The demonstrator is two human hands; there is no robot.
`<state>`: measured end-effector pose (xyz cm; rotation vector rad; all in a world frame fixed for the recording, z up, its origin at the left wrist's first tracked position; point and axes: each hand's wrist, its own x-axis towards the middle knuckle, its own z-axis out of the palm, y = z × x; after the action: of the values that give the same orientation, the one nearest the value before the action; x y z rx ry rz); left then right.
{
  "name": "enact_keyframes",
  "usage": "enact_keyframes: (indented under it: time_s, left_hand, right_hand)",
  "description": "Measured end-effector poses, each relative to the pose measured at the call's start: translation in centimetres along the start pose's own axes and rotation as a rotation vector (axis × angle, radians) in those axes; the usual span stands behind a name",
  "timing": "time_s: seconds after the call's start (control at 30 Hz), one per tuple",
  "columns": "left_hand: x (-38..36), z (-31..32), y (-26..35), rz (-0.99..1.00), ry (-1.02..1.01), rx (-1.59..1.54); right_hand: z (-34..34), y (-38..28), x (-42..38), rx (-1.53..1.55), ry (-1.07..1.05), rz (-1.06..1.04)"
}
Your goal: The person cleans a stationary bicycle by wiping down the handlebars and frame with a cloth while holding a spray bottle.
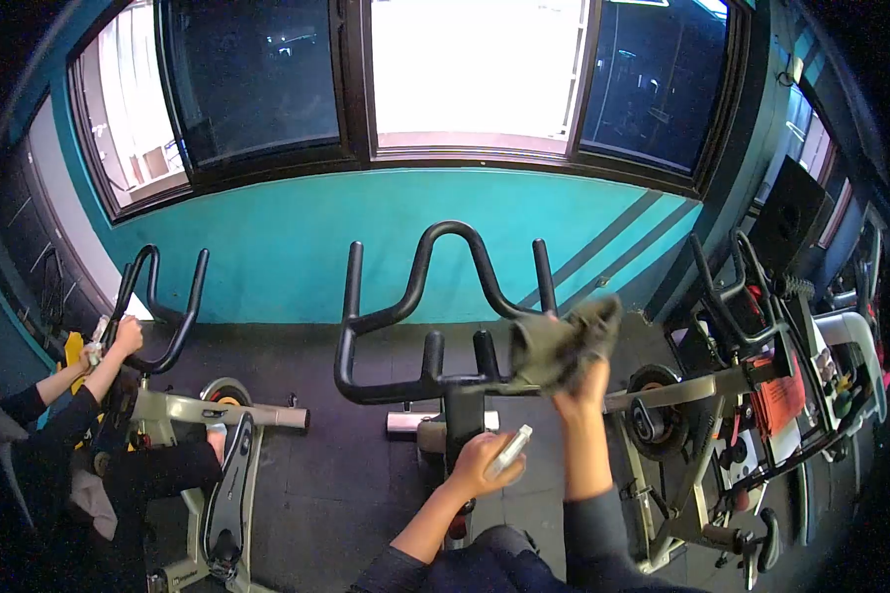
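Note:
In front of me stands an exercise bike with black handlebars (452, 229). My right hand (588, 387) holds a crumpled olive-grey cloth (564, 346) against the right side of the handlebars, and the cloth hides most of its fingers. Lower and to the left, my left hand (483, 465) is closed around a small whitish bottle-like object (510, 451), held tilted over the middle of the bike.
At the left, another person (49, 415) has their hands near a second bike's handlebars (200, 287). More bikes, one with a flywheel (655, 420), stand at the right. Beyond are a teal wall (297, 237) and windows.

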<state>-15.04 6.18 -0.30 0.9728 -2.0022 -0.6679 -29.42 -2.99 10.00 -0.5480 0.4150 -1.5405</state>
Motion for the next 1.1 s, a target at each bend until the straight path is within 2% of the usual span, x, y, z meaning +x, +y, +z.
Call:
enact_keyframes:
  time_s: [0.07,0.1,0.17,0.2,0.27,0.3,0.37,0.4,0.43,0.47,0.53,0.6,0.67,0.8,0.87,1.0,1.1]
  left_hand:
    - [-0.1,0.4,2.4,0.007,0.124,-0.355]
    - [-0.2,0.1,3.7,0.052,0.163,-0.362]
    - [-1.0,-2.0,7.1,-0.014,0.138,-0.433]
    - [-1.6,-2.7,8.5,-0.077,0.118,-0.512]
    - [-3.5,-4.0,10.5,-0.099,0.171,-0.504]
    - [-4.5,-4.7,11.7,-0.144,0.19,-0.527]
    - [-6.6,-5.7,13.7,-0.266,0.245,-0.586]
    - [-7.9,-6.2,14.4,-0.343,0.278,-0.616]
    - [-9.3,-6.9,14.7,-0.422,0.279,-0.546]
    - [-10.3,-7.5,15.1,-0.417,0.352,-0.602]
    - [-12.2,-8.5,16.7,-0.56,0.455,-0.606]
    - [-14.3,-9.0,17.1,-0.579,0.458,-0.475]
    - [-16.4,-8.8,16.8,-0.557,0.524,-0.447]
    - [-18.3,-10.4,18.4,-0.624,0.519,-0.447]
    - [-19.4,-10.7,18.4,-0.566,0.6,-0.487]
    - [-20.3,-11.9,19.2,-0.558,0.636,-0.458]
    - [-21.5,-13.0,19.0,-0.526,0.656,-0.426]
  right_hand:
    - [-2.7,-2.1,-4.8,0.023,0.197,-0.063]
    - [-4.0,-3.0,-7.5,0.088,0.257,-0.017]
    - [-7.3,-4.5,-12.2,-0.07,0.382,-0.011]
    - [-8.1,-5.3,-14.2,-0.035,0.3,0.041]
    - [-8.0,-6.9,-17.9,-0.02,0.335,0.214]
    - [-9.5,-6.8,-18.7,-0.022,0.344,0.218]
    - [-13.1,-6.6,-20.3,-0.287,0.343,0.275]
    - [-10.8,-7.3,-20.7,-0.306,0.416,0.361]
    - [-7.3,-7.8,-20.8,-0.468,0.416,0.38]
    - [-4.5,-7.9,-21.1,-0.624,0.409,0.402]
    - [-4.5,-6.9,-21.2,-0.592,0.402,0.394]
    - [-5.7,-5.9,-21.4,-0.535,0.383,0.393]
    - [-5.4,-5.8,-22.0,-0.385,0.278,0.494]
    - [-2.8,-7.1,-23.6,-0.5,0.283,0.502]
    - [-3.2,-7.8,-24.1,-0.56,0.284,0.489]
    - [-1.5,-8.5,-25.1,-0.755,0.367,0.327]
    - [0.5,-8.6,-25.8,-0.74,0.35,0.251]
